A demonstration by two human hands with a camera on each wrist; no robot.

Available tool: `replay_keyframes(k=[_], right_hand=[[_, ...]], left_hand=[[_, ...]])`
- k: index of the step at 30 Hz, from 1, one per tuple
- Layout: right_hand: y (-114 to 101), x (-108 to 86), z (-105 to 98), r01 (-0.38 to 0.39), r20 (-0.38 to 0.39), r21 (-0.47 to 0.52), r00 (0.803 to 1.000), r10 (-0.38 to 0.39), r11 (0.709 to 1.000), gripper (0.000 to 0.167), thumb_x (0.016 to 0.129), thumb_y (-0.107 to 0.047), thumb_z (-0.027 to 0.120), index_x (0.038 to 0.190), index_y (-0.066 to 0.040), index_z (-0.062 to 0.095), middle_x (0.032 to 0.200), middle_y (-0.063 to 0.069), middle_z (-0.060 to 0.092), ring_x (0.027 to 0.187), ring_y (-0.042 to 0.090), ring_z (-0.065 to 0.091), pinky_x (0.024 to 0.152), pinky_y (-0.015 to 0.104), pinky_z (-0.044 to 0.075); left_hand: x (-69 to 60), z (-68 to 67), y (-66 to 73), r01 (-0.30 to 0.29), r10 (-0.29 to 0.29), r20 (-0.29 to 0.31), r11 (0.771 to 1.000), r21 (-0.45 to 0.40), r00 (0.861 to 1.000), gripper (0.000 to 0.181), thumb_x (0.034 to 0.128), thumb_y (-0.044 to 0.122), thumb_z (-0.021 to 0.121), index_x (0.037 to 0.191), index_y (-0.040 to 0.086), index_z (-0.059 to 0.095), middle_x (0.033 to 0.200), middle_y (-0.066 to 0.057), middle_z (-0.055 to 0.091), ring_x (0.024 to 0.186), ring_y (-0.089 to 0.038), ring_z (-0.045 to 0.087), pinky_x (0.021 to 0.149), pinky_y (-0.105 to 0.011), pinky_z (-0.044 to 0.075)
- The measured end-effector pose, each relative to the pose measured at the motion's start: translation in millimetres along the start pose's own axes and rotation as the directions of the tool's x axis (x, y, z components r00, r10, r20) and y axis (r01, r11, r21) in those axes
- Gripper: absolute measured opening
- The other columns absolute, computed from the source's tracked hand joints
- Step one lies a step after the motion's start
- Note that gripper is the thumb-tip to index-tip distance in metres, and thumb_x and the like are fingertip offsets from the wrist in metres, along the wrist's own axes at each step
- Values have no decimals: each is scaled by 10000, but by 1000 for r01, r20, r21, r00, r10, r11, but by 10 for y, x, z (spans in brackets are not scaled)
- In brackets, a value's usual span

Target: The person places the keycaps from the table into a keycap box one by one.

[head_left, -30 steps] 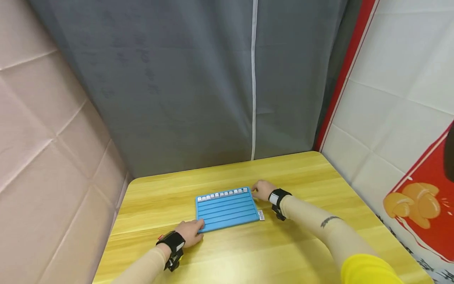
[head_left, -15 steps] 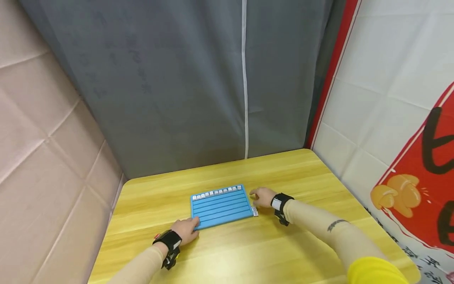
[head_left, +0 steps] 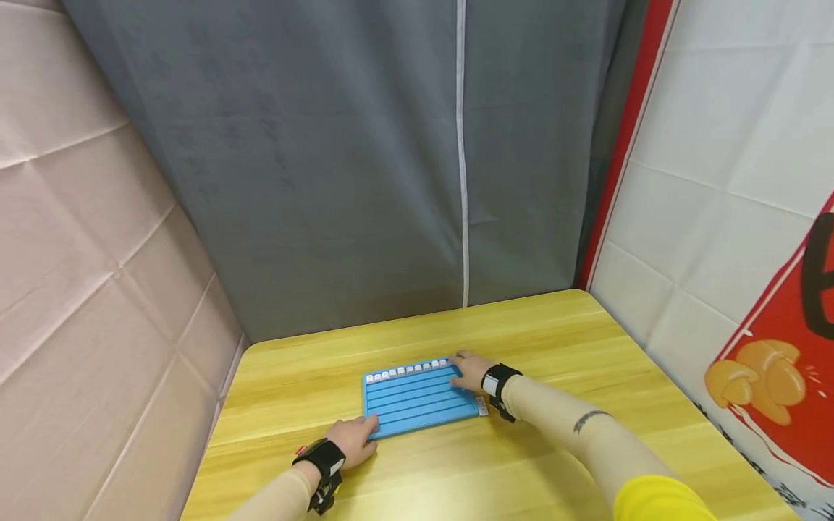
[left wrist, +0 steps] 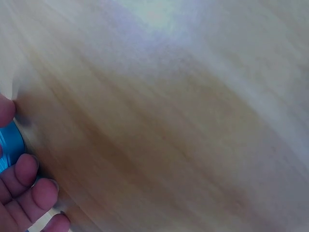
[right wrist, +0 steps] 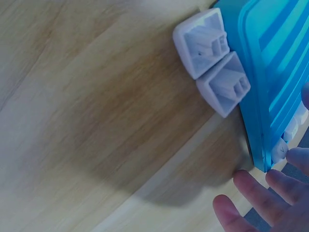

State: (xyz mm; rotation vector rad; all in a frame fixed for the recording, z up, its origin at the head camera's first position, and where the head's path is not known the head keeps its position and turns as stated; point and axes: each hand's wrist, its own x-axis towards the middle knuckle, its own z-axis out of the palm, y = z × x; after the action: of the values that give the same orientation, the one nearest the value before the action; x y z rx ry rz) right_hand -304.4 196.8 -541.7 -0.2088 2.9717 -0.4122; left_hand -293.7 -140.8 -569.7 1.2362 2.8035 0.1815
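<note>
A blue ridged tray (head_left: 423,401) lies on the table, with a row of white keycaps (head_left: 401,371) along its far edge. At its near left corner my left hand (head_left: 352,440) grips the tray; in the left wrist view a blue corner shows between the thumb and fingers. My right hand (head_left: 474,371) reaches over the far right corner, fingers spread. One of its fingertips touches the end keycap (right wrist: 279,151) in the right wrist view. Two loose keycaps (right wrist: 224,84) lie hollow side up against the tray's right side.
The yellow wood-grain table (head_left: 534,325) meets a grey curtain (head_left: 326,181) at the back. Padded pale panels (head_left: 98,253) stand on the left, and a white wall covering (head_left: 730,145) with red print is on the right.
My right hand was beside the tray's right edge and now reaches left over its far right corner. The left hand stays at the near left corner. The head view has shifted slightly.
</note>
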Motion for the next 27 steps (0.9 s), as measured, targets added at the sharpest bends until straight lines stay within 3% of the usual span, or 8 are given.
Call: replay_keyframes(k=[9, 16, 27], right_hand=[[-87, 43, -85, 24, 0, 3, 1000, -24, 1000, 600, 931, -341, 643, 1415, -35, 466, 1435, 221, 426, 1233, 377, 507, 974, 487, 434], [-84, 72, -96, 31, -85, -8, 996, -32, 999, 369, 965, -155, 585, 1308, -20, 571, 1338, 167, 537, 1204, 323, 543, 976, 452, 440], [-35, 75, -5, -6, -186, -49, 983, -4, 999, 286, 902, -114, 667, 1183, -62, 677, 1136, 93, 640, 1024, 250, 636, 830, 401, 524]], left_hand=[[-25, -95, 3, 13, -13, 0, 1000, 3, 1000, 194, 880, 290, 646, 913, 195, 480, 738, 81, 492, 637, -112, 513, 597, -393, 413], [-39, -164, 56, 10, -10, -5, 1000, -2, 1000, 187, 893, 271, 649, 929, 183, 488, 743, 79, 492, 639, -108, 502, 617, -417, 424], [-54, -170, 151, -18, 18, 4, 1000, -8, 1000, 181, 900, 281, 650, 951, 187, 504, 761, 74, 531, 647, -110, 535, 624, -426, 448]])
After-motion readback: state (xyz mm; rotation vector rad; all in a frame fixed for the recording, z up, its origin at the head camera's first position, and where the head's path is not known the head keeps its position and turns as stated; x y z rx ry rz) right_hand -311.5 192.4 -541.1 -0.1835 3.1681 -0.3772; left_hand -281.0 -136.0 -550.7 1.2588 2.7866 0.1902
